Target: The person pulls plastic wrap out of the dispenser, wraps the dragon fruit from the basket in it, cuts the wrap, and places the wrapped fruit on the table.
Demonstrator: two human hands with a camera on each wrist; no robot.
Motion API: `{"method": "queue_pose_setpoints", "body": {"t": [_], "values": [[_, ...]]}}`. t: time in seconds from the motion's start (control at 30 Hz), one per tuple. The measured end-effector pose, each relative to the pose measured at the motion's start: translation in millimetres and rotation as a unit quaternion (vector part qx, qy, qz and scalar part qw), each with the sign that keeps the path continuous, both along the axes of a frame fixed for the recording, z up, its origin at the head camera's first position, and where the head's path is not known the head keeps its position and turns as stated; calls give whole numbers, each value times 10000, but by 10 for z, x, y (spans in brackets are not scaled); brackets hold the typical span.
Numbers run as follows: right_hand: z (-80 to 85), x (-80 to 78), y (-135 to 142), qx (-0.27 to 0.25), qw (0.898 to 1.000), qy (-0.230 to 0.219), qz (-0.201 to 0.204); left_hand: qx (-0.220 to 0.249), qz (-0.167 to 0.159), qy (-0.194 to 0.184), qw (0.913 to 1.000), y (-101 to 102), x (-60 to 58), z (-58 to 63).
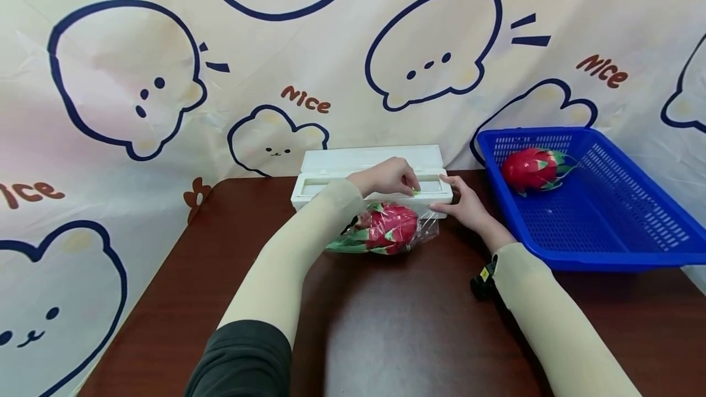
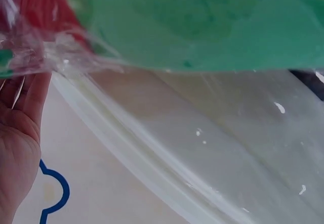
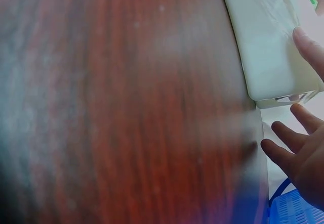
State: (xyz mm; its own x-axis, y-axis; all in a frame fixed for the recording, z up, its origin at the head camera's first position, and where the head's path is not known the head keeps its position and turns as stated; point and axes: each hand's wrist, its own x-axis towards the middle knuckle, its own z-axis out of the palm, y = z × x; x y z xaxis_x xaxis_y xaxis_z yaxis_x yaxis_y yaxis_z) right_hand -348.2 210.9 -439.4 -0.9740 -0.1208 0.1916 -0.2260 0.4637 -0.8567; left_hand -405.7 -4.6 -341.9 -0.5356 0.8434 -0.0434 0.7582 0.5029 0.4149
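A white cling film dispenser (image 1: 375, 176) stands at the back of the table with its lid raised. My left hand (image 1: 388, 176) reaches over it and pinches a small yellow-green slider (image 1: 416, 191) on its front bar. My right hand (image 1: 466, 204) holds the dispenser's right end, thumb on the front and index finger at the rear corner; the other fingers spread beside it in the right wrist view. Clear film (image 1: 427, 228) covers a red dragon fruit (image 1: 388, 228) against the dispenser's front. The fruit's green leaf tips (image 2: 212, 27) loom large in the left wrist view.
A blue plastic basket (image 1: 612, 259) stands on the right, with a second dragon fruit (image 1: 532, 170) inside. Behind the brown table (image 1: 419, 329) hangs a printed cloth (image 1: 342, 60). A black device (image 1: 483, 283) is at my right wrist.
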Motion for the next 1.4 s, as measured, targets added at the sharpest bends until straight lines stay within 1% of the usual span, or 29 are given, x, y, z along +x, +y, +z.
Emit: {"method": "queue_pose_setpoints", "body": {"t": [0.2,0.43,0.63,0.77,0.93,1.03,1.23,1.4], "values": [[1,0,-28,8,10000,21,32,-63,82,-39,9999,-129,1,-6],[11,8,5,-11,10000,-42,2,-12,394,-168,9991,-449,18,-9],[16,10,21,18,10000,-53,-24,59,530,-43,9986,-690,57,-17],[25,10,16,23,10000,-4,-4,69,648,37,9979,-807,91,-10],[29,16,4,8,10000,-47,25,64,642,94,9979,-923,131,5],[22,12,-7,-3,10000,-26,30,42,721,133,9973,-1035,137,11],[11,8,12,-15,10000,84,-22,-7,1034,404,9938,-1371,161,7],[-1,8,9,-20,9999,168,28,158,1284,401,9908,-1586,195,-43]]}}
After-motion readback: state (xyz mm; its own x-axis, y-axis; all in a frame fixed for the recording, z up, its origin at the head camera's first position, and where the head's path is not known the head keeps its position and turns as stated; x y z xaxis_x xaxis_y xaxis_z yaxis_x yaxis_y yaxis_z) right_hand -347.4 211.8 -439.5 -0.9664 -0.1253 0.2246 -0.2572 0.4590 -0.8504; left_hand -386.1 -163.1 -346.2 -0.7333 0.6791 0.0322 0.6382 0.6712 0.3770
